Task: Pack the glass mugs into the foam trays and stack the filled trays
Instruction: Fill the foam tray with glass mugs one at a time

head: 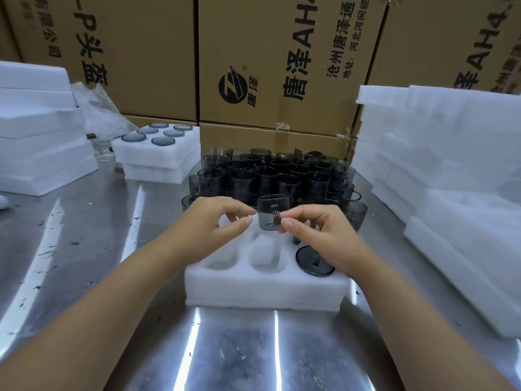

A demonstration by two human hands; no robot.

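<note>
A smoky glass mug (271, 211) hangs upright above the white foam tray (262, 289) in front of me. My left hand (217, 218) pinches its left side with thumb and fingertips. My right hand (315, 230) pinches its right side, near a small dark label. The tray has several round pockets; one mug (313, 259) sits upside down in the front right pocket, another is partly hidden under my right hand. A dense cluster of loose grey mugs (270, 176) stands just behind the tray.
A filled tray on a stack (158, 153) sits at the back left, mug bases showing. Foam slabs (42, 136) pile up at far left, more foam (439, 176) along the right. Cardboard boxes (276, 66) wall the back. The table is steel (84, 249).
</note>
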